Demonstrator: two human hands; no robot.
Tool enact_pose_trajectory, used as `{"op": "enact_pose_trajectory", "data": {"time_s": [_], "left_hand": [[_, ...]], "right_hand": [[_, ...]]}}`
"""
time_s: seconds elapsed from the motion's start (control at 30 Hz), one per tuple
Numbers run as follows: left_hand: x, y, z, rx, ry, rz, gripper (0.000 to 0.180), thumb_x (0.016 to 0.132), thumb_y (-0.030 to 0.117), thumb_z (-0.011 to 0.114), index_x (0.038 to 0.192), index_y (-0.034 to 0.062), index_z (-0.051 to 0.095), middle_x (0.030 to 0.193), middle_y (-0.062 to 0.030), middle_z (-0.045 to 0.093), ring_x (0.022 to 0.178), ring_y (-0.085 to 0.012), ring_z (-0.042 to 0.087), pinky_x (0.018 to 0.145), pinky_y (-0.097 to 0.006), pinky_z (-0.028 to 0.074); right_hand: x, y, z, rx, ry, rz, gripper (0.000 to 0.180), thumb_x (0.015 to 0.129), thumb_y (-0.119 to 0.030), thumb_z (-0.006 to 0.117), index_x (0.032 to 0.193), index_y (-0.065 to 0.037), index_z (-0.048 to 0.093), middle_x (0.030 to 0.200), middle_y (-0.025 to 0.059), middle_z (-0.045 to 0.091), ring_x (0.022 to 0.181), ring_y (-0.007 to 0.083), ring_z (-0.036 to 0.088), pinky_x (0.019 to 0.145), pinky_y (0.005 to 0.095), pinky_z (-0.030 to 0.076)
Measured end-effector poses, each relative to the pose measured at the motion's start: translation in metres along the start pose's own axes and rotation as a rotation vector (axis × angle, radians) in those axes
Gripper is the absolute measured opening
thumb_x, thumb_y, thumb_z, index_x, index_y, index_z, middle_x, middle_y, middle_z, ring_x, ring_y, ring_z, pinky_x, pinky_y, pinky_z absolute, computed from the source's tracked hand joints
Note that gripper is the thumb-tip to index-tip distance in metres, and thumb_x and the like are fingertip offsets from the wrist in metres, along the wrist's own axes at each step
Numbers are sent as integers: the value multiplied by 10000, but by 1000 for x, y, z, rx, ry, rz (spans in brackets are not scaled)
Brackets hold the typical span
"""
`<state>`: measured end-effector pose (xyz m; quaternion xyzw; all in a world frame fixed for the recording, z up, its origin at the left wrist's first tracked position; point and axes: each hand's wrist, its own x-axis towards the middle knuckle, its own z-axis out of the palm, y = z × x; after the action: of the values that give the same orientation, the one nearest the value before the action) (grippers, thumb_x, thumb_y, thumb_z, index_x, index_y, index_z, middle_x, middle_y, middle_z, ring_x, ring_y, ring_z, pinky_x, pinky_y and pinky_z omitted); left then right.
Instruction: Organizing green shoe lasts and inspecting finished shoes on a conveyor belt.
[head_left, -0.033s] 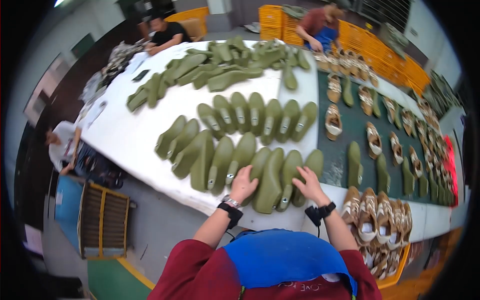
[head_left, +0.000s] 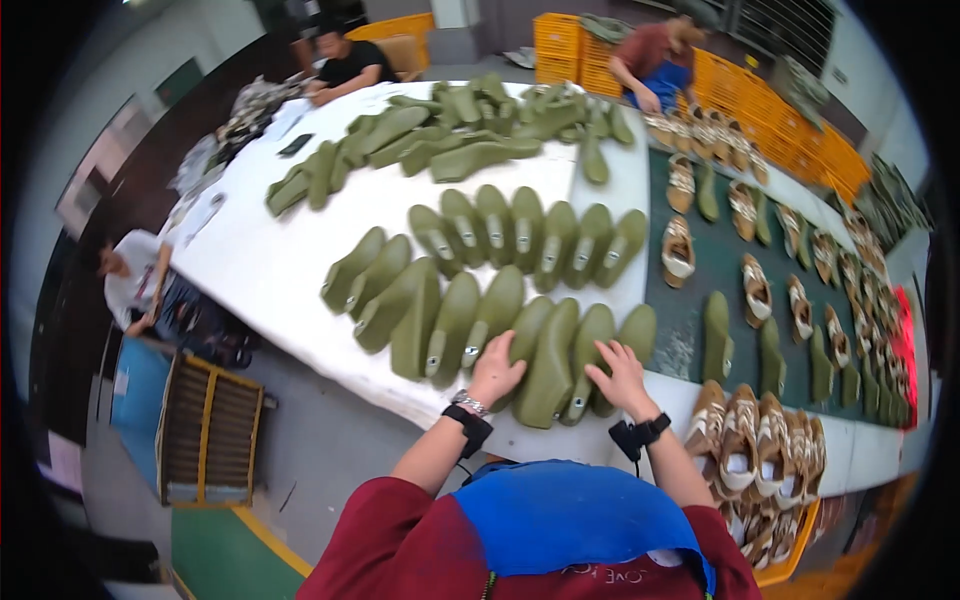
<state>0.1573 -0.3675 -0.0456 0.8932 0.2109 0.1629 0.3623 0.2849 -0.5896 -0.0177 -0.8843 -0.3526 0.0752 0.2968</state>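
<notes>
Both hands lay flat and spread on the near row of olive-green shoe soles at the front edge of the white tabletop (head_left: 270,270). The left hand (head_left: 495,370) rested with its fingers fanned over the heel end of one sole (head_left: 520,345), while the right hand (head_left: 622,375) pressed on the heel of a neighbouring sole (head_left: 592,345); a third sole (head_left: 550,365) lay between them, touching both. None was pinched or lifted. The soles' long axes ran away from the person, toes pointing up the tabletop and slightly right, packed side by side and overlapping. Each hand was equally close to its own sole. Just behind the hands the tabletop edge dropped to the floor, leaving little room toward the body. Farther up, a second row of soles (head_left: 525,235) stood apart across a bare white strip, and to the right the dark green mat (head_left: 720,260) carried shoe uppers (head_left: 678,250).
</notes>
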Motion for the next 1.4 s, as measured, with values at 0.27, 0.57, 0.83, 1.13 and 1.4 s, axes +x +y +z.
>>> {"op": "enact_pose_trajectory", "data": {"time_s": [0.27,0.57,0.83,1.13,1.4], "left_hand": [[-43,-9,22,-192,-6,26,733,720,165,643,1339,15,280,1326,-264,343,1236,-391,349,1035,-390,307],[-24,-16,25,-445,-227,-27,913,658,145,659,1397,37,135,1375,-245,229,1292,-362,241,1073,-375,221],[-23,13,55,-467,-422,-12,968,688,159,656,1385,-35,12,1356,-256,199,1268,-353,262,1053,-370,251],[-17,33,61,-204,-301,58,945,711,253,702,1382,-40,104,1380,-268,208,1287,-380,239,1070,-390,221],[0,103,54,282,-125,582,646,758,315,665,1284,42,407,1331,-236,347,1250,-404,297,1017,-489,257]], "right_hand": [[-13,-26,25,-240,137,98,468,750,-449,629,1114,-155,619,1250,122,495,1243,328,330,1003,584,190],[-11,8,34,77,582,162,356,762,-197,643,1095,-84,591,1240,202,460,1144,382,415,973,422,347],[-39,36,13,81,519,340,439,716,13,565,1129,-127,511,1309,239,364,1149,424,415,966,430,382],[-43,55,8,85,567,309,435,689,58,508,1087,-116,534,1277,257,382,1129,428,417,969,442,371],[-47,57,1,74,566,246,384,708,17,524,1073,-103,537,1253,240,402,1117,428,426,942,456,392]]}}
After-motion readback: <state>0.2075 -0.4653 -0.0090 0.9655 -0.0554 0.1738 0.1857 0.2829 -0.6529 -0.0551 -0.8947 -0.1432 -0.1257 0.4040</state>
